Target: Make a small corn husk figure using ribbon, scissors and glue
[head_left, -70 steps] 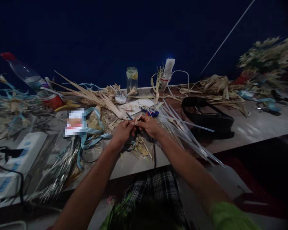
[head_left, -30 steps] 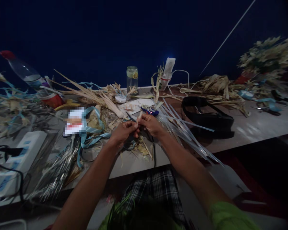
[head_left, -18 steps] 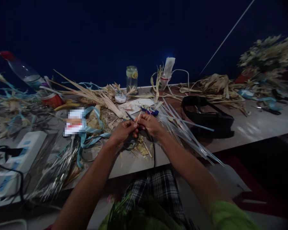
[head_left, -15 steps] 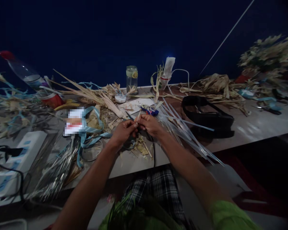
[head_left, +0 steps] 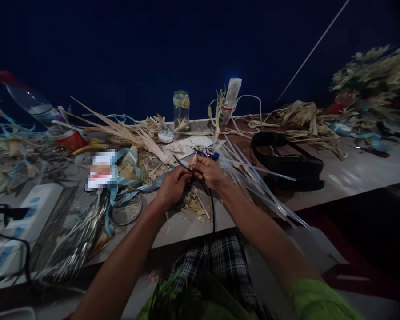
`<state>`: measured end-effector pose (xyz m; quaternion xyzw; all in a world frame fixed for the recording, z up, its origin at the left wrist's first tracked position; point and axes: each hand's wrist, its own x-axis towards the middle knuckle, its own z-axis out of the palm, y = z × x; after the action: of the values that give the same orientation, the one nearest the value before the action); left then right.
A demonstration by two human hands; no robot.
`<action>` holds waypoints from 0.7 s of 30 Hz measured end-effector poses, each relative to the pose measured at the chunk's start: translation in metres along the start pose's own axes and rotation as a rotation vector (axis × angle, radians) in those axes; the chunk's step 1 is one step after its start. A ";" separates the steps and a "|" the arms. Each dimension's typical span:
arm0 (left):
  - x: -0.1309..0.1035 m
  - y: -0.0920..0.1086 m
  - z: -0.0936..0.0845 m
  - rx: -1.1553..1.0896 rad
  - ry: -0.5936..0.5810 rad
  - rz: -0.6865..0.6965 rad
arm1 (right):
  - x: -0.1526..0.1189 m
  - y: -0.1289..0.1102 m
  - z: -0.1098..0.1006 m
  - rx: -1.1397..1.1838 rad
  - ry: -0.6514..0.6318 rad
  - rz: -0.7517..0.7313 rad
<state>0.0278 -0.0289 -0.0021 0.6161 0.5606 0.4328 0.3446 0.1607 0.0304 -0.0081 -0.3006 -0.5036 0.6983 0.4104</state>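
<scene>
A: Nearest us, a plaid lap (head_left: 216,262) and a green sleeve (head_left: 315,298), right below the pale surface (head_left: 186,230)!

B: Over its near edge runs a black cord (head_left: 213,211), with husk scraps (head_left: 197,205) beside it. And the hands?

A: Meeting just above! The right hand's (head_left: 209,172) fingers are pinched on a small pale strip (head_left: 195,157), upright at their tips. The left hand's (head_left: 172,184) fingers are clenched close by; what they grip, I cannot tell.

B: A dark pointed tool (head_left: 179,162) sits right at those fingertips; held or lying, unclear!

A: Either side, power strip (head_left: 31,222) and wire bundle (head_left: 80,240) on the left, clear sticks (head_left: 263,189) and black band (head_left: 288,166) on the right.

B: Farther back, white sheet (head_left: 190,146), then upright lidded jar (head_left: 181,111) and cup (head_left: 227,114).

A: Dried flowers (head_left: 373,80) far right, tilted bottle (head_left: 30,101) far left!

B: Behind everything, a dark blue wall (head_left: 120,53); the room is dim.
</scene>
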 end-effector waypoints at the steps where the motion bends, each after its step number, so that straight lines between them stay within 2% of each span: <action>1: -0.001 0.000 0.000 0.068 0.020 0.052 | 0.000 0.000 0.000 0.001 -0.012 0.005; 5: -0.002 -0.003 -0.001 0.165 0.014 0.133 | -0.001 -0.001 -0.001 0.017 -0.032 0.014; 8: -0.001 -0.008 0.000 0.122 -0.004 0.075 | 0.001 0.000 -0.001 0.023 0.031 0.008; 11: 0.001 -0.011 0.001 0.020 0.039 0.030 | 0.002 0.002 -0.002 0.009 0.088 -0.009; 14: 0.004 -0.011 0.001 -0.054 0.081 0.017 | 0.002 0.003 -0.001 -0.013 0.097 -0.011; 21: 0.007 -0.009 0.000 -0.171 0.063 -0.061 | 0.001 0.005 0.004 -0.068 0.089 -0.032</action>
<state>0.0246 -0.0210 -0.0090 0.5531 0.5507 0.4878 0.3911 0.1558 0.0284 -0.0113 -0.3370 -0.5129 0.6600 0.4333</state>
